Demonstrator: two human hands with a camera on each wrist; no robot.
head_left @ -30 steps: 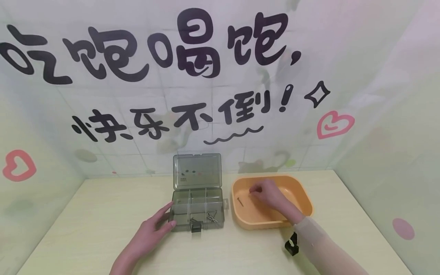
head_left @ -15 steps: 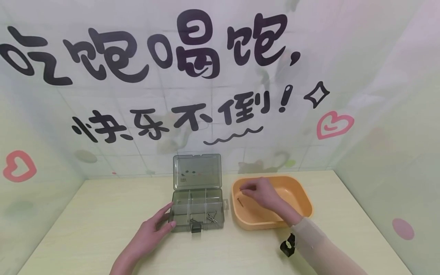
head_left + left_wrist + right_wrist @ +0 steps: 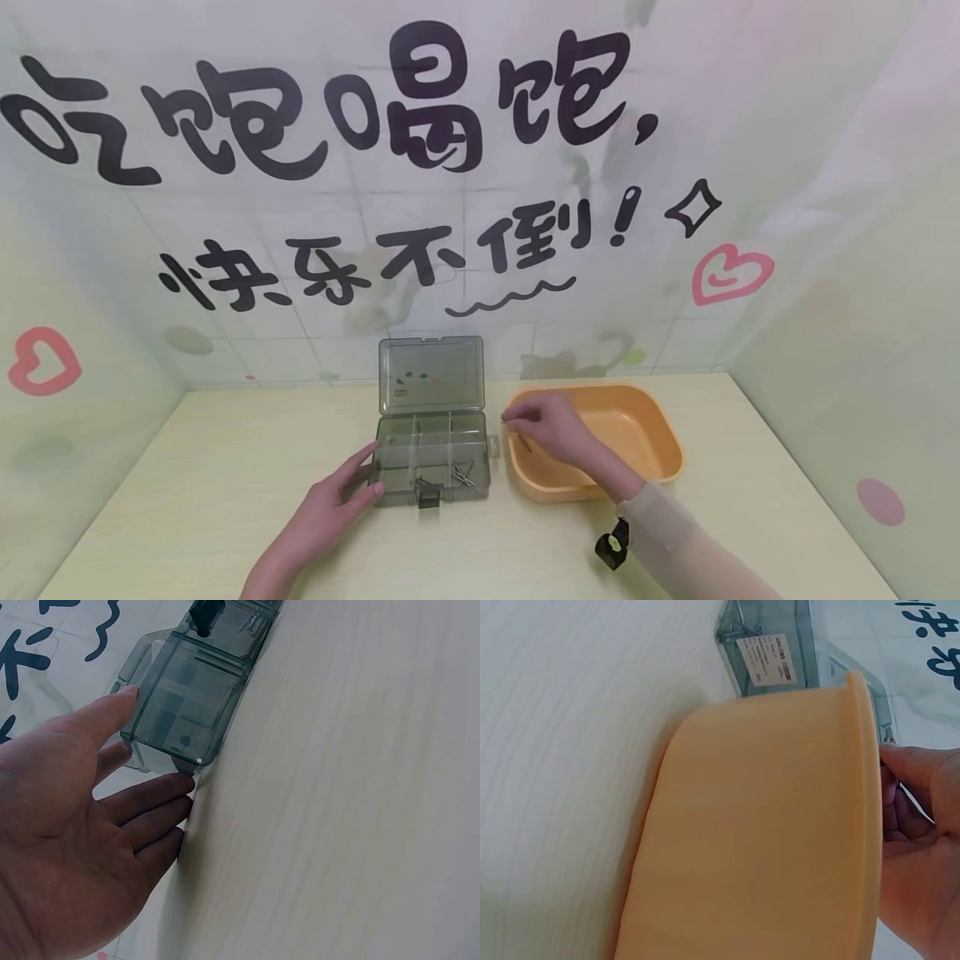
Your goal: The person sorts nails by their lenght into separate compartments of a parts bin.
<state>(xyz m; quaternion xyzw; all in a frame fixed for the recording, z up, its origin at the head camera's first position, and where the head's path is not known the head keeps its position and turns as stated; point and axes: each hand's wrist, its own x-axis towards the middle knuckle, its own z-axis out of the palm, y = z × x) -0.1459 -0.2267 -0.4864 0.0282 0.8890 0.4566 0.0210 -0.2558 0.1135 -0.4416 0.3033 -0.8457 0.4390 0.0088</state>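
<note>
In the head view, my left hand [image 3: 330,504] rests at the left side of a grey see-through compartment box [image 3: 393,479], thumb and fingertips touching it, fingers fairly straight. The box's lid [image 3: 431,375] stands raised at the back. Several silvery screws [image 3: 463,475] lie in its front right compartment, and more small dark pieces sit in the front middle one, partly behind the latch [image 3: 428,497]. My right hand [image 3: 551,425] pinches a small screw [image 3: 505,421] above the left rim of an orange tray [image 3: 641,433]. Another screw [image 3: 525,444] lies in the tray, partly covered by that hand.
A pale wood-grain table [image 3: 465,554] carries both containers, which stand close side by side. Behind rises a wall sheet with large black lettering [image 3: 416,254]. A black wrist device [image 3: 613,543] hangs below my right sleeve [image 3: 675,533].
My right hand has moved left across the tray toward the box, carrying the pinched screw from above the tray's interior to its left rim. My left hand and the box have stayed put.
</note>
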